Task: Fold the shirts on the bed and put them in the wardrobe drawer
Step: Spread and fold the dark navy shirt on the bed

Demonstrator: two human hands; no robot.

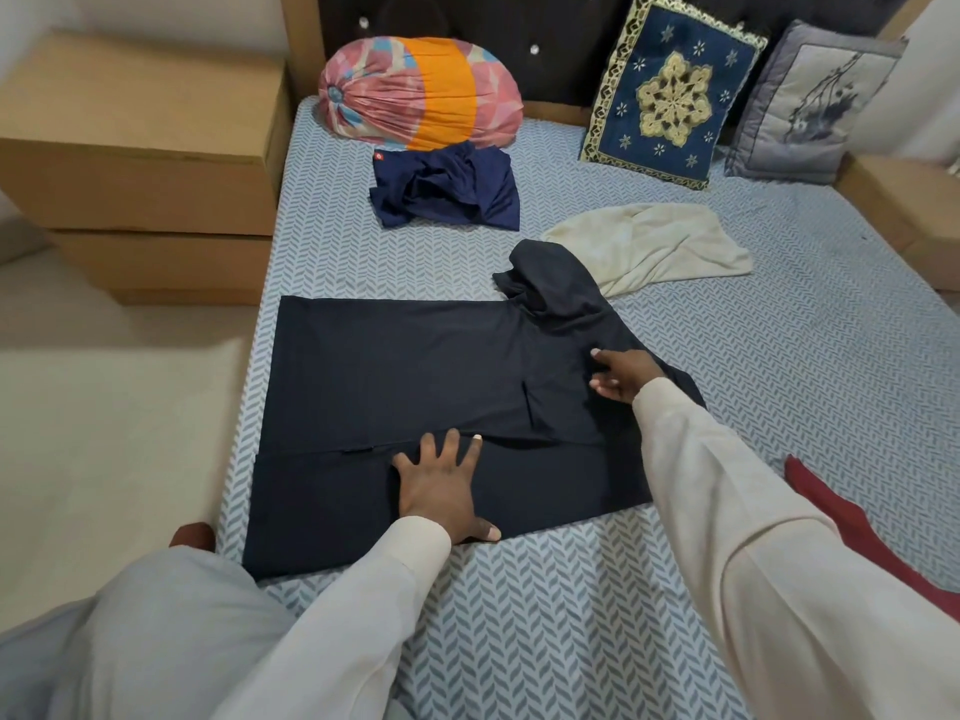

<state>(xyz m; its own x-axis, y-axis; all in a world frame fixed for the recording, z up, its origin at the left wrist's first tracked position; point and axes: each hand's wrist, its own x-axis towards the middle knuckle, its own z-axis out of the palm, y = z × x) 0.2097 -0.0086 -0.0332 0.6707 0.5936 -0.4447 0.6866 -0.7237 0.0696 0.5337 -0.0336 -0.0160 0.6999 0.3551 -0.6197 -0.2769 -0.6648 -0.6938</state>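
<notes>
The left hand (441,491) is pressing spread fingers on the dark shirt (405,366), pinning its fold; the right hand (621,379) is touching its shoulder with loosely straight fingers.

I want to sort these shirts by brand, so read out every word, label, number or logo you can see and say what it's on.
No words or numbers can be read anywhere in this view.
Small red round badge on the crumpled navy shirt: too small to read.
Dark shirt laid flat: no label shows.
Cardboard boxes: no print shows.
</notes>
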